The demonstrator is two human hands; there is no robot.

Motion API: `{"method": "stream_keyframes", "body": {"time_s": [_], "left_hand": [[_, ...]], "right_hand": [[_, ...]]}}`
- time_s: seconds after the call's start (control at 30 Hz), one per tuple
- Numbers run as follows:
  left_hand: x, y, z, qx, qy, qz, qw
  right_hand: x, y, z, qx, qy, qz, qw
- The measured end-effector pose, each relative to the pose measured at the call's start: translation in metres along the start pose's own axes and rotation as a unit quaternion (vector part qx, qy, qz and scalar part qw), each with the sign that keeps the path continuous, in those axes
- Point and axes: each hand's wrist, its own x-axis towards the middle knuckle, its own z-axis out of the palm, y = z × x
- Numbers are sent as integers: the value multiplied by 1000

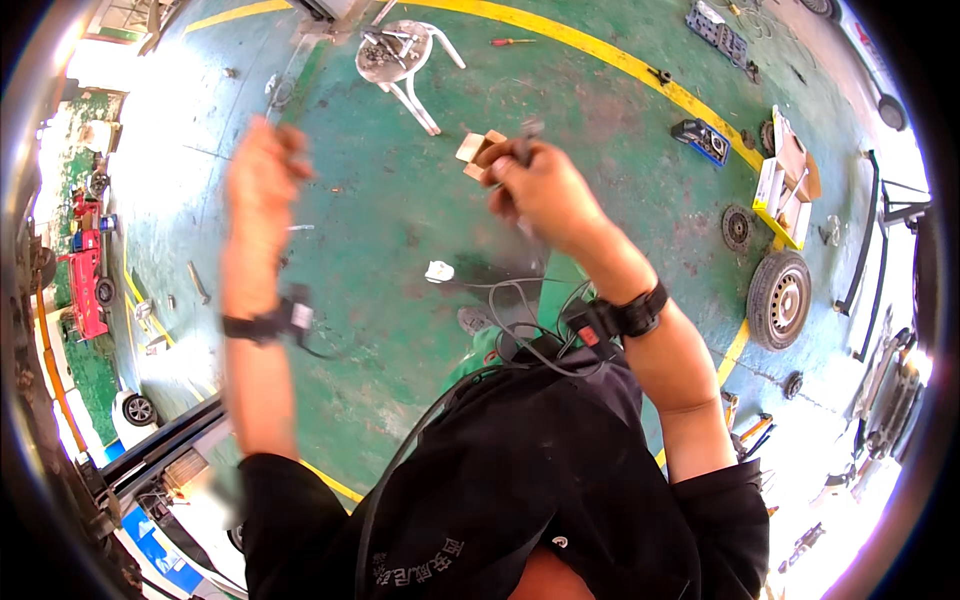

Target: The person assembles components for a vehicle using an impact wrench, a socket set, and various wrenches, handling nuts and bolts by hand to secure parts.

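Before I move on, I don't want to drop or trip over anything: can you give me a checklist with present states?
1. Right hand gripping the metal tool: ok, closed around it.
2. Left hand free: cannot tell, blurred.
3. Cardboard box open: ok, flaps spread.
4. Cables untangled: not ok, looped over one another.
5. Loose tools off the floor: not ok, a screwdriver lies right of the stool.

Grey tool in right fingers

Left grip a blur
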Motion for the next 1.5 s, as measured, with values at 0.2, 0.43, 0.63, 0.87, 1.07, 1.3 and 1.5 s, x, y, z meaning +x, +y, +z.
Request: {"method": "stream_keyframes", "body": {"time_s": [0.2,0.43,0.63,0.87,1.07,1.3,1.5], "left_hand": [[-65,-142,130,-256,54,-283,923],[-92,-292,135,-396,170,-308,848],[-103,-343,133,-398,256,-345,810],[-126,-395,128,-478,249,-363,760],[-127,-416,121,-411,277,-413,764],[-173,-556,114,-486,349,-411,688],[-171,-644,135,-525,390,-404,639]], "right_hand": [[47,93,17,-28,-76,61,995],[63,167,-6,-299,-190,37,934],[80,216,-19,-402,-285,4,870],[91,251,-24,-489,-313,61,812],[164,287,-50,-387,-206,116,891],[435,462,-100,-96,87,279,951],[530,559,-148,-135,73,305,940]]}}
